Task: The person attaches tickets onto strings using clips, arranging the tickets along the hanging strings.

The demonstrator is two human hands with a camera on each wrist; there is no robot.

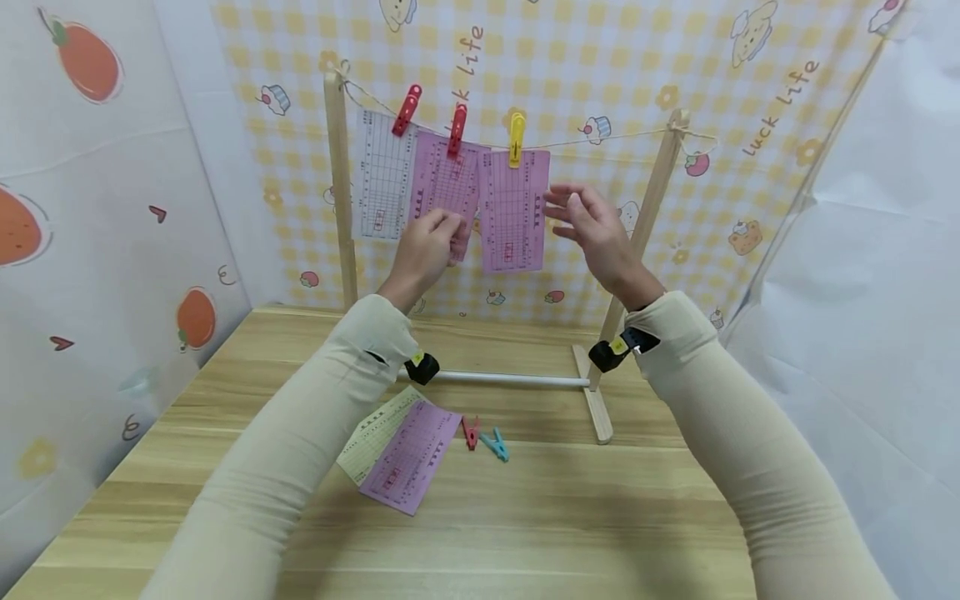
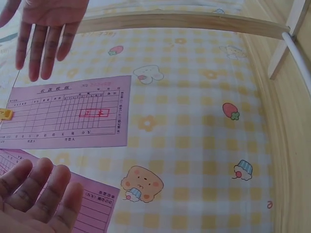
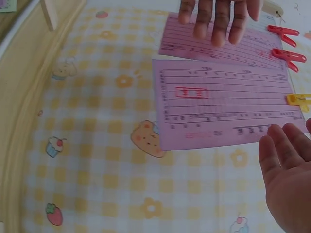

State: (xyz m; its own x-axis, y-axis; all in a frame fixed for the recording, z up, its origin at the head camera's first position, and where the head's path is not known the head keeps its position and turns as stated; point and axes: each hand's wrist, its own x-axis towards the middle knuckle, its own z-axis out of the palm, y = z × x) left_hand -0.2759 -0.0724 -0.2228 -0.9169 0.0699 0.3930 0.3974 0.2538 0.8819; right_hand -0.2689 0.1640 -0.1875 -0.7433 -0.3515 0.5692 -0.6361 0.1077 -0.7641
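Note:
A white form slip and two pink ones hang from a thin string. Red clothespins hold the white slip and the middle pink slip; a yellow clothespin holds the right-hand pink slip. In front of the middle slip is my left hand, its fingers loosely extended in the left wrist view and gripping nothing. My right hand is at the right edge of the right-hand slip, fingers spread and relaxed; the right wrist view does not settle whether its fingertips touch the paper.
Wooden posts carry the string, joined low down by a metal bar. On the wooden table lie a pink slip overlapping a yellow slip, a red clothespin and a blue clothespin. A checked cloth hangs behind.

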